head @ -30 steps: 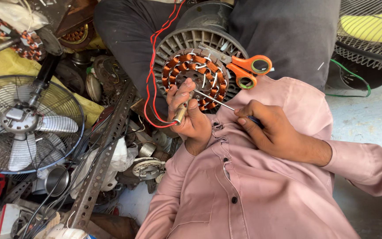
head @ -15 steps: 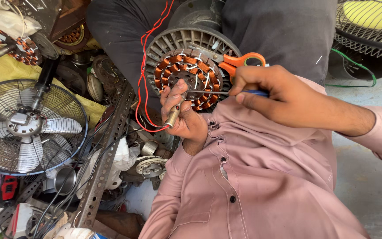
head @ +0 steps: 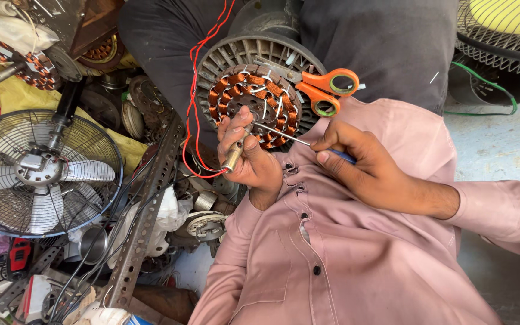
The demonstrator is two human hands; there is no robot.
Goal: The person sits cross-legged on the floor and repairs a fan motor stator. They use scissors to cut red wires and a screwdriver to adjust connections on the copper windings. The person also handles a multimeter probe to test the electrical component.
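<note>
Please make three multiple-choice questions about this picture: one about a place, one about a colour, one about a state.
1. Where do the scissors lie?
A. On the rim of the round motor part with copper coils
B. Inside the fan cage
C. On the floor

2. What colour are the scissor handles?
A. Blue
B. Orange
C. Green

3. What is the state of the left hand?
A. Open and flat
B. Closed around a metal shaft
C. Resting on the fan

Answers:
1 A: they rest on the part's edge, beside the coils.
2 B: both loops are orange.
3 B: the fingers wrap the shaft, while the right hand holds a thin tool pointed at the coils.
</note>
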